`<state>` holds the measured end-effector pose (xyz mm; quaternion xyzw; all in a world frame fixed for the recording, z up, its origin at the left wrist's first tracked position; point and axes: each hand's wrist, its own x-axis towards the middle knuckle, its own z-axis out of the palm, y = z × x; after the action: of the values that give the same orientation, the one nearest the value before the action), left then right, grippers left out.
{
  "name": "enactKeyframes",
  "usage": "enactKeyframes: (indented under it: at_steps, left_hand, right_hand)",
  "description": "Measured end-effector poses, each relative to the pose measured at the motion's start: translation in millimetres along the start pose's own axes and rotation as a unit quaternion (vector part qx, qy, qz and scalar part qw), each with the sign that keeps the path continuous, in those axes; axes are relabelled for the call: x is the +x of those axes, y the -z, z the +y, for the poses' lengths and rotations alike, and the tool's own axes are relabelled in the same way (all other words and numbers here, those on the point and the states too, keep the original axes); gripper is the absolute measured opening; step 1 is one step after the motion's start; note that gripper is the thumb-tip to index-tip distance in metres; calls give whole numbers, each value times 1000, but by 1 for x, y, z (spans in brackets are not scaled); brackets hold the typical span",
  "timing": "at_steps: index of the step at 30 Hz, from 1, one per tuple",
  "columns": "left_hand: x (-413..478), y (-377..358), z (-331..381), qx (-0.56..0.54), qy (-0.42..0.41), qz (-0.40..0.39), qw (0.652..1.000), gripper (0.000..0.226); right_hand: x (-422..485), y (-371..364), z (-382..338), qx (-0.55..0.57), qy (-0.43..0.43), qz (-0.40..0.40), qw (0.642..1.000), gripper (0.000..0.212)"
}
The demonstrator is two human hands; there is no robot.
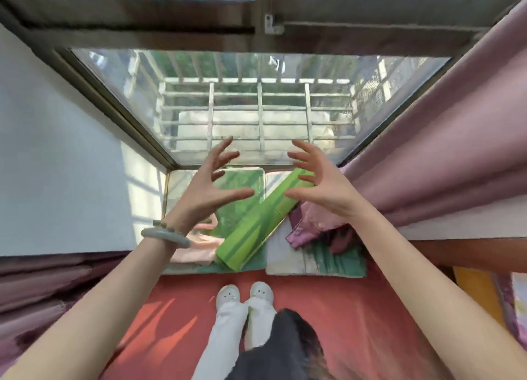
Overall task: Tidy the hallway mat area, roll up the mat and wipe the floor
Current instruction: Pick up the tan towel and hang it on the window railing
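While both hands hang in mid-air w/ fingers spread wide, neither grip has anything in it: left hand [212, 180] and right hand [315, 180] face each other palm-in, thumbs nearly level, a gap between them, poised above the things below. Under them, the rolled green mat [258, 224] lies diagonally, already a tight tube, its near end by the pink cloth [194, 251] and its far end running up under the right hand's fingers. It rests across two green-and-white cushions [316, 261] set side by side against the window [256, 108]; a purple fabric heap [310, 222] sits on the right cushion, touching the pink curtain [427, 157]. The red floor [328, 317] fills the fgd, white shoes [243, 294] close to the cushion edge. Judging by this, rolling looks done; step in hand is prob. reaching to pick the roll up and clear it. Next move needs both hands down, one per end, closing round the tube so it doesn't unroll. Floor wipe not yet done; no wiping cloth in a hand.
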<state>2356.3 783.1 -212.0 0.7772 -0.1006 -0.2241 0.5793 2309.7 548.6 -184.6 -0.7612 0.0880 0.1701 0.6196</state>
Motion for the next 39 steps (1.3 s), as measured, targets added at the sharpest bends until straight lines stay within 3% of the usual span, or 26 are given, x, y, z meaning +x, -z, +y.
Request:
enactKeyframes:
  at_steps: [7,15,26,35,39]
  left_hand:
    - [-63,46,167,10,-147,-29,989,108]
    - [-89,55,255,-1,-252,-100,963,116]
    - [-88,26,300,11,-324,-278,904,112]
    - [-131,-102,318,-25,-341,-506,792,110]
    - [-183,-170,323,-29,-349,-594,724,105]
  right_hand:
    - [-92,24,-153,-53,159,47,985,89]
    - [-171,32,-216,-72,241,148,956,94]
    - [-282,10,-219,-69,188,354,913,96]
    - [-431,-40,-172,-46,92,566,818,96]
    - [-511,-76,-151,-35,38,658,751,96]
